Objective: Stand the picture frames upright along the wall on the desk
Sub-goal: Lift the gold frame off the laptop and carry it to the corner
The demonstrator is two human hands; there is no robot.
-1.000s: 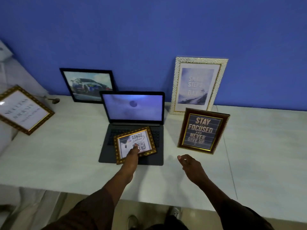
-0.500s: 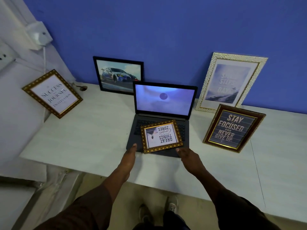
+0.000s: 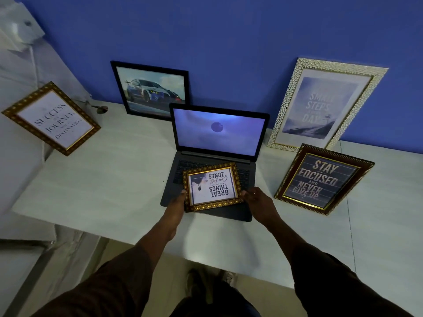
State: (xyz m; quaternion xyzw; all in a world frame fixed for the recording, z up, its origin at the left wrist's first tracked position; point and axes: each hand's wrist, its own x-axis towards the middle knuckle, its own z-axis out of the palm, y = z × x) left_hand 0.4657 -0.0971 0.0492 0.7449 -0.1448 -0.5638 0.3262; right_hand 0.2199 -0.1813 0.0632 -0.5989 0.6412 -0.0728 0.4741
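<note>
Gold-bordered "Great Things" frame (image 3: 212, 186), text upside down to you, atop open laptop (image 3: 215, 161): your left hand (image 3: 177, 202) and right hand (image 3: 257, 199) grip its sides.

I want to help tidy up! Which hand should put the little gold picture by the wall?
Probably the left hand. Both hands touch the small gold frame on the laptop, but the open wall space lies left of the car picture; the right hand faces crowded frames.

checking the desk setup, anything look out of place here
Yes: the small gold frame lies flat on the open laptop keyboard, its text upside down to the camera, with the left hand and right hand at its sides. The other frames stand upright.
</note>
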